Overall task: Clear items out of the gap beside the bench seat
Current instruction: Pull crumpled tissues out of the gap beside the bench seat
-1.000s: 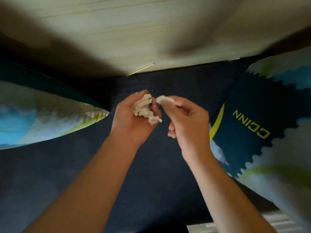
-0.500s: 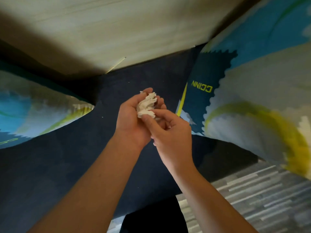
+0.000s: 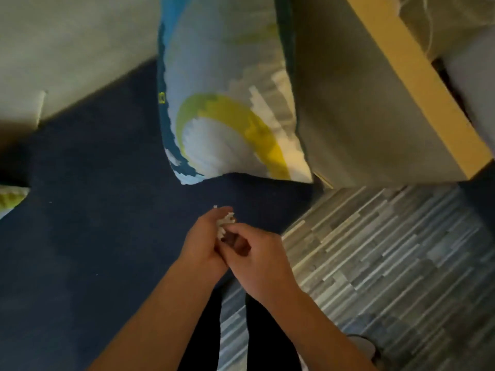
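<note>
A crumpled white paper wad (image 3: 225, 223) sits in my left hand (image 3: 202, 243), whose fingers curl around it. My right hand (image 3: 258, 257) presses against the wad from the right, its fingertips on the paper, so most of the wad is hidden between both hands. The hands hover over the front edge of the dark blue bench seat (image 3: 93, 223). The seam where the seat meets the pale backrest (image 3: 67, 49) runs across the upper left.
A patterned blue, yellow and white cushion (image 3: 227, 108) stands on the seat just beyond my hands. Another cushion's corner (image 3: 10, 196) shows at the left edge. A wooden panel (image 3: 375, 103) rises on the right. Grey striped flooring (image 3: 388, 263) lies below right.
The view has swung right and back from the backrest toward the seat edge and floor. My hands stayed together on the paper wad and closed more tightly around it.
</note>
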A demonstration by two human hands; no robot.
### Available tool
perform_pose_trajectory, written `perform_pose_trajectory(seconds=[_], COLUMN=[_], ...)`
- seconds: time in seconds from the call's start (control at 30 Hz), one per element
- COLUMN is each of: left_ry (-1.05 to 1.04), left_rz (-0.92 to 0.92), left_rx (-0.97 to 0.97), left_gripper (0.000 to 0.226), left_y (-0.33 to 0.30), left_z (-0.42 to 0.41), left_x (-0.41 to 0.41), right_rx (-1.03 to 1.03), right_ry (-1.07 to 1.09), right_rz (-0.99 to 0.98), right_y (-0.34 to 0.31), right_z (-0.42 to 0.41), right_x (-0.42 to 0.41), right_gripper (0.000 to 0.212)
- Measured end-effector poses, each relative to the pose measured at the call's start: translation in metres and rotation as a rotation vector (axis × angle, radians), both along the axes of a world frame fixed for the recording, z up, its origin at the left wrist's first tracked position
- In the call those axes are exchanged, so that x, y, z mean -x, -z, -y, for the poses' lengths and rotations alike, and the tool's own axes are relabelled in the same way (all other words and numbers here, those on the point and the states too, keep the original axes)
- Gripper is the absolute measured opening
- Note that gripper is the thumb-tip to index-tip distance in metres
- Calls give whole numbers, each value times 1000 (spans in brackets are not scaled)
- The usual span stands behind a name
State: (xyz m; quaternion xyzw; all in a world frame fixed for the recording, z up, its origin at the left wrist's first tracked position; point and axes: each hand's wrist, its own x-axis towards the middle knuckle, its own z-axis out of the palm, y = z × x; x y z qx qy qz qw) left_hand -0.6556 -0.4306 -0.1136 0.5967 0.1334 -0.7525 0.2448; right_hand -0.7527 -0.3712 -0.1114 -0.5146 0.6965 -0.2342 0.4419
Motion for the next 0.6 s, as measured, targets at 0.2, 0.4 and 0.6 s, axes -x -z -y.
perform_pose_trajectory(seconds=[0.2, 0.4, 0.6], left_ry=[74, 97, 85], left_rz=[-102, -114, -24], left_rx=[-4, 11, 61], left_gripper=[14, 16, 23], left_y=[14, 25, 44], left_z=[-5, 20, 53], left_x=[67, 106, 120], right_rx=[-112, -179, -397], right_ry=[315, 511, 743], right_rz=[255, 319, 775], right_y=[15, 49, 85], right_z=[-31, -3, 84], right_x=[90, 149, 152], right_gripper=[25, 11, 18])
